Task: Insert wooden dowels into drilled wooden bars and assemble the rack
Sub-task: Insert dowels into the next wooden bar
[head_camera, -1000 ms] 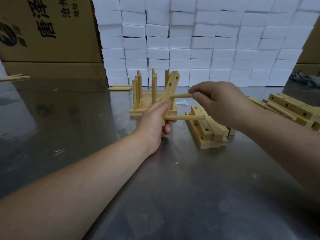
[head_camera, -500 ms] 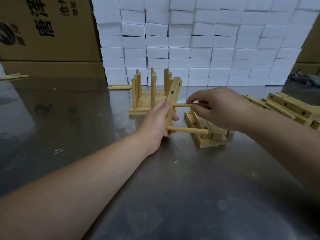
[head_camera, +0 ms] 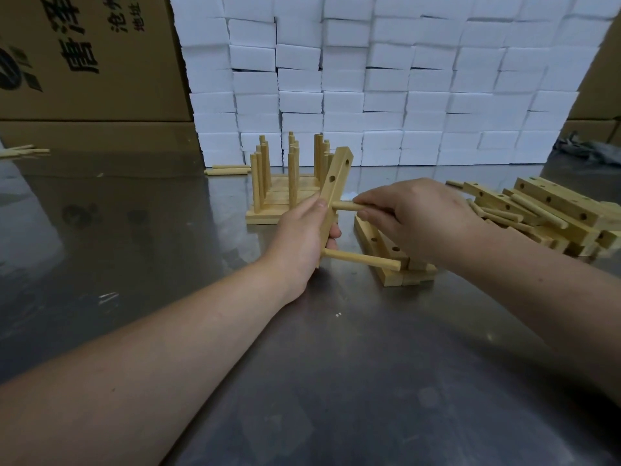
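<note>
The drilled wooden bar (head_camera: 331,193) stood tilted just above the middle of the view, its top leaning toward one o'clock, two open holes showing on its upper part. The left hand (head_camera: 299,237) was wrapped around its lower half, thumb on the near face and fingertips curled round the far edge. One dowel (head_camera: 363,259) was seated near the bar's bottom end and stuck out toward three o'clock. A second dowel (head_camera: 346,206) met the bar higher up, at mid-length. The right hand (head_camera: 413,216) pinched this one between thumb and fingertips and held it level against the bar. How deep it sat in its hole could not be told.

Under the right hand, at four o'clock from the bar, lay a short stack of drilled bars (head_camera: 396,277) on the steel table (head_camera: 336,381). At eleven o'clock, just behind the left hand, stood a set of bars with upright dowels (head_camera: 265,217). Well off at three o'clock lay a loose heap of bars and dowels (head_camera: 551,213). A few spare dowels (head_camera: 228,169) lay at ten o'clock. Behind everything rose a wall of white foam blocks (head_camera: 386,79), with a printed cardboard box (head_camera: 90,55) to its left.
</note>
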A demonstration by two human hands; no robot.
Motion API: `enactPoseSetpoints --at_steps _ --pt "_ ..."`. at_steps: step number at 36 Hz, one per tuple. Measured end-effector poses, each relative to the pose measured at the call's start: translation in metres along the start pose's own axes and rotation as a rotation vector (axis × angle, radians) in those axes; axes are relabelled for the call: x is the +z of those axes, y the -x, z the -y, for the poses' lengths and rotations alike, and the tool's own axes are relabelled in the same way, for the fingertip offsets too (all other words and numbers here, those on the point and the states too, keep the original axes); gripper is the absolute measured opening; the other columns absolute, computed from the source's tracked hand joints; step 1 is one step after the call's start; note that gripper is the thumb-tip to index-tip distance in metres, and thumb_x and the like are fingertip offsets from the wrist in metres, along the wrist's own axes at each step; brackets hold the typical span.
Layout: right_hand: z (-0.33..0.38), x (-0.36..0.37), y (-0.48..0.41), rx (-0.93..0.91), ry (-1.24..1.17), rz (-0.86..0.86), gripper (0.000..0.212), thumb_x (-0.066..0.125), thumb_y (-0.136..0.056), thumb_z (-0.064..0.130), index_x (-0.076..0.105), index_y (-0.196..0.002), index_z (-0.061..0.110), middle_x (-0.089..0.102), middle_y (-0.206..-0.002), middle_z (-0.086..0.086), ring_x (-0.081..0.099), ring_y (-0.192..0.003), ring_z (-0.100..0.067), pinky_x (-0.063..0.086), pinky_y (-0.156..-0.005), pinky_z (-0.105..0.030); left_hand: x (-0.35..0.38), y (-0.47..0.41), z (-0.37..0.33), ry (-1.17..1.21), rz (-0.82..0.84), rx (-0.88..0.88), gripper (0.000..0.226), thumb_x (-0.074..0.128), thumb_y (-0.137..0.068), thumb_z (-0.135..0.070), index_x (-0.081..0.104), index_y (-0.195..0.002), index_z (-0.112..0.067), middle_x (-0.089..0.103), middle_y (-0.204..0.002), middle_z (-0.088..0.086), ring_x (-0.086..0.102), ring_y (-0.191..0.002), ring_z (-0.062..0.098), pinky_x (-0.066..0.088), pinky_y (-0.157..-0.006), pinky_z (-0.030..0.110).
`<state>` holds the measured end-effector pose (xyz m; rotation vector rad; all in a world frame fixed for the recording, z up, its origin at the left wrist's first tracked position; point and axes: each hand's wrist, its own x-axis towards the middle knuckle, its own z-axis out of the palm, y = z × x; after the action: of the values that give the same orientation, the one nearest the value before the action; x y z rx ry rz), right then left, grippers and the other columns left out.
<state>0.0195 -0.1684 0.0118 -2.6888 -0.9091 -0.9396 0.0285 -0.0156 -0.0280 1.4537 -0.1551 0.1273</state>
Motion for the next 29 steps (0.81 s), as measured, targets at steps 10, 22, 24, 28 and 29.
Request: enactPoseSetpoints --at_steps 10,22,24,28,29 --pt "0.005 0.001 -0.002 0.315 -0.307 0.083 0.024 0.049 -0.094 0.03 0.069 -0.103 0.02 0.046 -0.051 0.011 0.046 -0.048 0.01 0.031 -0.041 -0.007 -0.001 -0.001 0.004 -0.055 -0.005 0.077 0.033 0.034 -0.101 -0.025 0.054 -0.128 -0.019 0.05 -0.062 -0.002 0.047 -0.058 0.008 0.043 -0.049 0.017" --pt "0.006 0.001 -0.008 0.437 -0.442 0.16 0.022 0.051 -0.092 0.034 0.067 -0.084 0.022 0.043 -0.045 0.005 0.041 -0.034 0.001 0.028 -0.032 -0.009 0.001 -0.002 0.004 -0.002 -0.045 0.011 0.027 0.036 -0.1 -0.025 0.062 -0.094 -0.029 0.054 -0.054 -0.006 0.049 -0.058 0.011 0.042 -0.056 0.024" --pt "0.005 -0.001 -0.01 0.433 -0.408 0.166 0.036 0.047 -0.091 0.044 0.068 -0.087 0.015 0.048 -0.049 0.002 0.043 -0.037 0.0 0.033 -0.038 -0.013 0.0 -0.002 0.004 0.005 -0.046 -0.002 0.027 0.036 -0.101 -0.025 0.061 -0.093 -0.031 0.056 -0.051 -0.008 0.05 -0.053 0.008 0.043 -0.055 0.021" --pt "-0.003 -0.015 -0.013 0.512 -0.391 0.099 0.047 0.035 -0.092 0.052 0.066 -0.089 0.017 0.063 -0.064 0.004 0.056 -0.057 -0.007 0.039 -0.054 -0.024 -0.001 -0.003 0.002 0.053 -0.087 -0.042 0.027 0.036 -0.101 -0.025 0.059 -0.088 -0.03 0.057 -0.046 -0.01 0.051 -0.051 0.007 0.044 -0.056 0.02" --pt "-0.008 -0.019 -0.014 0.528 -0.347 0.086 0.045 0.035 -0.093 0.049 0.065 -0.089 0.017 0.064 -0.068 0.002 0.057 -0.061 -0.012 0.041 -0.056 -0.026 -0.002 -0.004 0.001 0.074 -0.099 -0.052 0.026 0.036 -0.101 -0.024 0.059 -0.088 -0.028 0.057 -0.045 -0.009 0.052 -0.05 0.007 0.044 -0.055 0.021"
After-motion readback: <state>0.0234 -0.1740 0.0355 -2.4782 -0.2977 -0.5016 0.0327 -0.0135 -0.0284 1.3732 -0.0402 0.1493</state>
